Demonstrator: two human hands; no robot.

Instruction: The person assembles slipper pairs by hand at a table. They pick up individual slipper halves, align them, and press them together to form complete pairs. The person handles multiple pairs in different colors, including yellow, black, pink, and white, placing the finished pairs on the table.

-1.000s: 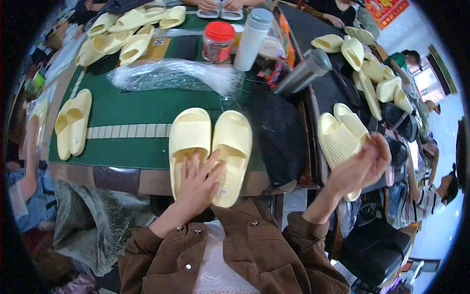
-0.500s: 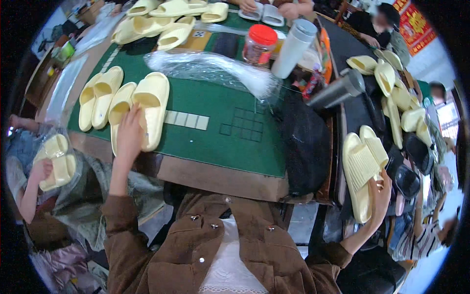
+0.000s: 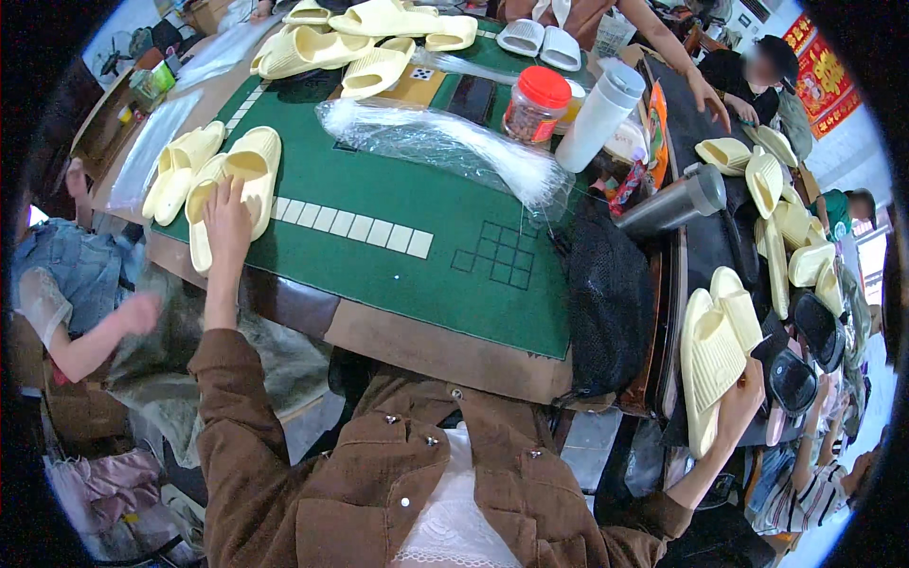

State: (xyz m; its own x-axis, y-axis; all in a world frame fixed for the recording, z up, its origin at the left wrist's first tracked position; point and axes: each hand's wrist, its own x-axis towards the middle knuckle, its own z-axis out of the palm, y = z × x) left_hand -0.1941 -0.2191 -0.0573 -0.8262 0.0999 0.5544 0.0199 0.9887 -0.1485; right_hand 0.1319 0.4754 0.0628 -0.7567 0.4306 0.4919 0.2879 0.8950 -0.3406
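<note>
The left hand [image 3: 227, 210] lies palm-down, fingers spread, at the left of the frame on a pair of pale yellow slippers [image 3: 232, 185] that sits at the left end of the green mat [image 3: 417, 227]; the hand presses flat across both soles rather than closing round them, so it holds nothing in a clasp; a second yellow pair [image 3: 178, 168] lies just beside them, farther to the left, touching or nearly so; the right hand [image 3: 740, 402] is at the lower right of the frame, off the table's edge, its fingers curled round the lower end of another pair of ribbed-soled slippers [image 3: 715, 346], which it grips sole-up with the two shoes stacked side by side; how tightly it clamps them I cannot tell; a row of white tiles [image 3: 350, 227] runs across the mat between the two hands; above it, toward the upper middle, lies a bundle of clear plastic bags [image 3: 436, 142]; beside that stand a red-lidded jar [image 3: 536, 102] and a white bottle [image 3: 598, 114], with a steel flask [image 3: 674, 204] lying tilted to their right; a black mesh bag [image 3: 611, 293] hangs over the table's right edge; more yellow slippers are heaped at the top of the frame [image 3: 350, 38] and down the right side [image 3: 786, 218]; another person's arm [image 3: 80, 336] shows at the lower left.
</note>
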